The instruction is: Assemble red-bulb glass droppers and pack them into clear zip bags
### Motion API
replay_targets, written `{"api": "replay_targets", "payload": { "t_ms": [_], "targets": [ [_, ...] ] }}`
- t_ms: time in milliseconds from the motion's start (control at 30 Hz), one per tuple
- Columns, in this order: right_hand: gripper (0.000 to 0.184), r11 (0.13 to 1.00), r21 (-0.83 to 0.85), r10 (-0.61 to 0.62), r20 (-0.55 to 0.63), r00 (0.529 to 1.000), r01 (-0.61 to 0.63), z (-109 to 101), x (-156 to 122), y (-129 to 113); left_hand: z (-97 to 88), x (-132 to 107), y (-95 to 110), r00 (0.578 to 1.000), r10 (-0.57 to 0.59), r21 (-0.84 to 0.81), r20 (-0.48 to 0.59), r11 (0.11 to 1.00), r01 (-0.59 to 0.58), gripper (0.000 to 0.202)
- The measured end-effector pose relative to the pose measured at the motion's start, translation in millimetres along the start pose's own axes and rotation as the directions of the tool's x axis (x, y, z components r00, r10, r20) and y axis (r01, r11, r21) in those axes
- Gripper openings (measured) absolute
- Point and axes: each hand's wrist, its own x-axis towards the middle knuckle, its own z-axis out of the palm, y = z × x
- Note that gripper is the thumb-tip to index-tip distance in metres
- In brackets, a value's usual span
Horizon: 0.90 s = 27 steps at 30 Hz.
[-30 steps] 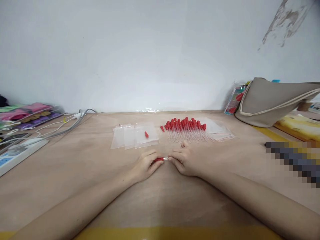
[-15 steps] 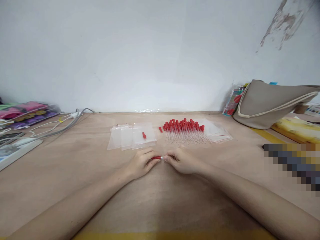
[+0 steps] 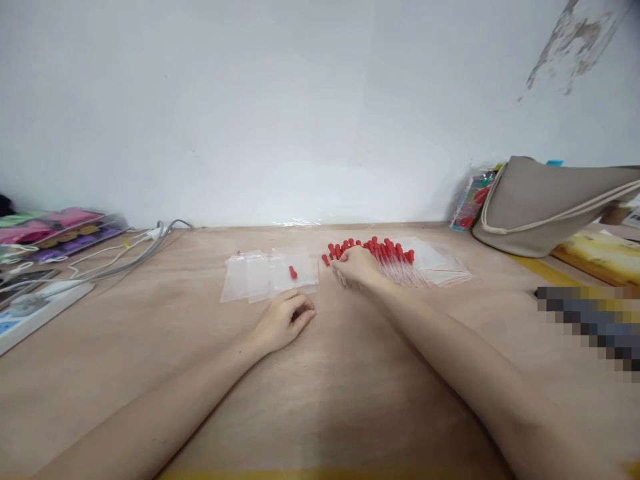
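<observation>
The right hand [image 3: 356, 264], the nearer, is at the left end of the droppers [image 3: 391, 253] on the table [image 3: 345, 407] — red bulbs [image 3: 411, 255] pointing away, tubes [image 3: 404, 273] pointing back — its grip too hidden to tell, the left hand [image 3: 284, 321] loosely open, empty.

Live now: the table [image 3: 125, 333] is viewed from just above by 1 head-worn camera, angled forward and down, the wall [image 3: 280, 107] framed beyond it.

Left forearm [image 3: 200, 395], lower left of frame: bare, slender, tapering toward the wrist. I note one small spot [image 3: 239, 351] just behind the wrist, a second, fainter mark [image 3: 154, 440] farther down. Right forearm [image 3: 450, 350], lower right: bare, smooth outline. Left hand [image 3: 283, 322] and right hand [image 3: 356, 266], near centre: both bare.
</observation>
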Motion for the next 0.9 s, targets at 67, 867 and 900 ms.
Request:
{"api": "replay_targets", "payload": {
  "t_ms": [67, 867, 900],
  "targets": [
    [0.024, 0.995, -0.093, 0.027, -0.018, 0.999, -0.029, 9.7, 8.9, -6.8, 0.1, -0.6, -0.9, 1.000, 0.005, -0.004, -0.005, 1.000, -0.006, 0.012],
    [0.022, 0.972, -0.225, -0.046, 0.078, 0.996, 0.063, 38.8, 1.4, -35.3, -32.3, 67.9, -38.0, 0.892, -0.423, 0.361, -0.161, 0.816, 0.452, 0.024],
    [0.021, 0.973, -0.223, -0.047, 0.077, 0.996, 0.063, 39.1, 0.2, -36.2, -28.6, 74.7, -41.6, 0.873, -0.464, 0.369, -0.155, 0.792, 0.486, 0.025]
  ]
}}
